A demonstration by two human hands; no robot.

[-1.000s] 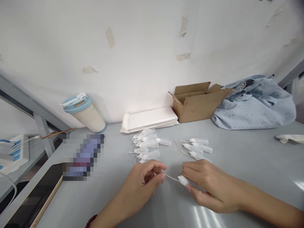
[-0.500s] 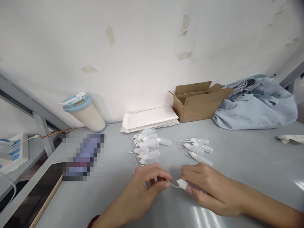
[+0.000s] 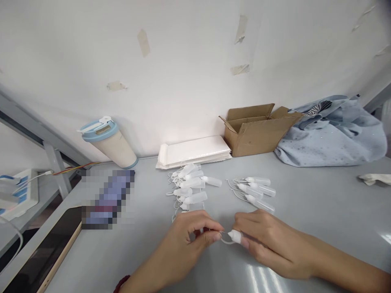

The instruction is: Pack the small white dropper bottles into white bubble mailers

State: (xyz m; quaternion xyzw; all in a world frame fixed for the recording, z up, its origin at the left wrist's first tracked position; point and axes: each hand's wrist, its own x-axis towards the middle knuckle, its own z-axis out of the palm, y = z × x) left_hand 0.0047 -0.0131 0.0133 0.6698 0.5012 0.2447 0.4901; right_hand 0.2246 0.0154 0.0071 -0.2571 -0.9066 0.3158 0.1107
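L hand (image 3: 183, 244) and R hand (image 3: 271, 244) are close together at the front of the grey table (image 3: 320, 236), fingertips nearly meeting. R hand is curled shut round a small plastic dropper bottle (image 3: 236, 236); only its white nozzle shows past the fingers, the rest of the body is mostly hidden. A thin white wire loop (image 3: 226, 240) comes out of the nozzle tip toward L hand, whose thumb and index are pinched close, apparently on the wire's end, tho the exact grip is hard to make out at that size. Red bracelet (image 3: 122, 280) on L wrist, partly cut off by the frame.

Just beyond the hands, two groups of similar bottles w/ wires lie on the table: a bunched lot (image 3: 189, 189) partly hidden behind L hand, and a smaller row of about 3 (image 3: 255, 190) above R hand. Further back against the wall: white padded envelopes (image 3: 193, 152), open cardboard box (image 3: 256, 134), crumpled pale blue cloth (image 3: 331, 134), tumbler w/ blue lid (image 3: 110, 142). Far L, a pixelated object (image 3: 107, 199) can't be made out, beside a dark tablet (image 3: 51, 244).
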